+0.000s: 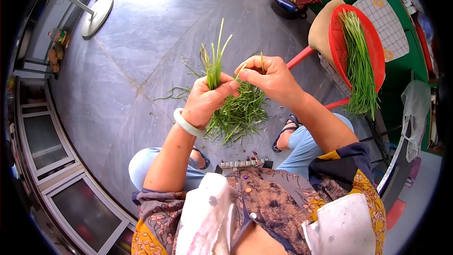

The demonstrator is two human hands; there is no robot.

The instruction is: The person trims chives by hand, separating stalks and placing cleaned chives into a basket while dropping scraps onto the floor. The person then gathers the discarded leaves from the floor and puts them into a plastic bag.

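My left hand point(207, 97), with a pale bangle on its wrist, is closed around a small bunch of garlic chives point(215, 68) whose cut-looking ends point up and away from me. Close beside it, my right hand point(276, 79) pinches a thin pale chive stalk point(241, 69) between thumb and fingers. Another short stalk stands up behind the right fingers. The two hands nearly meet at the fingertips. Beneath them on the floor lies a loose heap of green chive scraps point(238, 120), partly hidden by my hands.
On my right, a red plastic basket point(336, 49) holds long chives point(359, 66) that hang over its rim. A green table point(401, 23) stands beyond it. A dark pot point(286, 7) sits at the back. Glass-fronted cabinets point(45, 134) line the left, with a round stand base point(98, 18) farther off.
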